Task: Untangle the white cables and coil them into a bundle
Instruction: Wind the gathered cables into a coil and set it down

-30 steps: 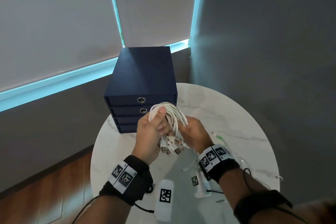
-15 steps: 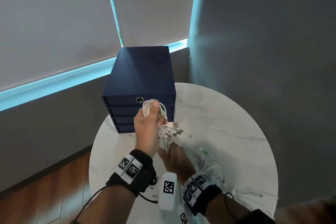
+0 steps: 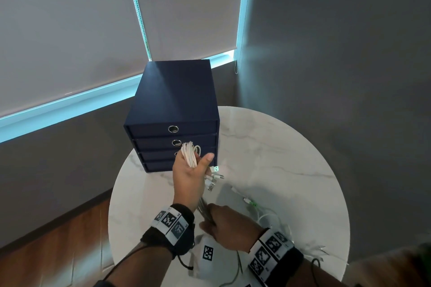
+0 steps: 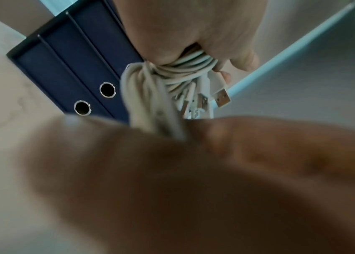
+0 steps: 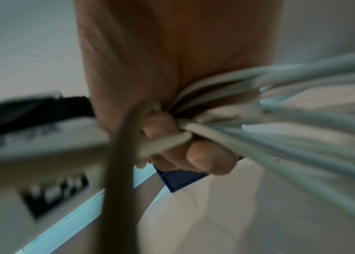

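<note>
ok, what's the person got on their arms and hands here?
Both hands bare: left hand, right hand. Each wrist carries a black wristband wrapped with white square-code marker tags. Thin black cables trail from the bands. No sleeves visible.

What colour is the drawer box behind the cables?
Dark navy blue four-drawer box, silver ring pulls; clearest in head view.

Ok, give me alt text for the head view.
A left hand holds up a looped bundle of white cables while the right hand grips their trailing strands below, over a round marble table bearing a navy drawer box.
</note>
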Demonstrator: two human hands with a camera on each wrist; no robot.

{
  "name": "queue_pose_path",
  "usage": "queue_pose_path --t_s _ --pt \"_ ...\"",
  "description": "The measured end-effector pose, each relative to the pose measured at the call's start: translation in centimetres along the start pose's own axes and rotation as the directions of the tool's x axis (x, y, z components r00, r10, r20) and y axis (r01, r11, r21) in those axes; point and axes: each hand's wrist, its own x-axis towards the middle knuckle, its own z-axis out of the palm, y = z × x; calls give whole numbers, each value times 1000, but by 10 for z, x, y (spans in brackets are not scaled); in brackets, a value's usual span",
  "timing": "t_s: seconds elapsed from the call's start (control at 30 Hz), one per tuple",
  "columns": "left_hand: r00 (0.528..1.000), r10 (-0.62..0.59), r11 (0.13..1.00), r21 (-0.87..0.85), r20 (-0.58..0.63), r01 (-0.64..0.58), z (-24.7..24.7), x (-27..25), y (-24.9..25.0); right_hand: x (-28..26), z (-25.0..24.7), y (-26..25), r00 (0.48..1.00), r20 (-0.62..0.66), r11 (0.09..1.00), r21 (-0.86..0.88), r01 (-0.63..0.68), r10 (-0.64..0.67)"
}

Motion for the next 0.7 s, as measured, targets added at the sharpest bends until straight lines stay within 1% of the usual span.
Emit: queue_pose_path --t_s 0.13,0.23,0.27,0.33,0.43,0.5,0.57,0.6,0.67,0.7 --pt "990 -4 995 101 140 -11 -5 -1 -8 -11 -26 -4 997 70 995 95 -23 17" --pt "974 -14 975 220 226 -37 -11 -2 -11 -17 -46 -6 987 152 972 224 -78 44" --pt "966 -4 964 258 259 -65 -13 -2 -13 -19 -52 -7 983 181 960 263 -92 44" --pt "941 54 933 319 333 -167 -18 -2 -18 -22 -65 -9 980 198 956 282 -78 22" --pt "879 129 869 375 460 -324 -22 -1 -22 -25 -81 -8 985 170 956 291 -37 -14" --pt "821 135 858 349 555 -377 -22 -3 -18 -24 -90 -6 991 131 954 299 -21 -20" --pt "753 89 869 319 652 -379 -20 -5 -17 -23 -100 -4 996 79 964 265 14 -36" --pt "733 32 872 340 679 -352 -19 -6 -16 -23 -104 -4 997 46 972 230 45 -57" --pt "719 -53 844 416 693 -338 -16 -8 -15 -20 -111 -5 995 -11 987 123 100 -100" --pt "716 -49 816 442 696 -374 -15 -9 -16 -18 -112 -3 994 -30 992 59 111 -110"
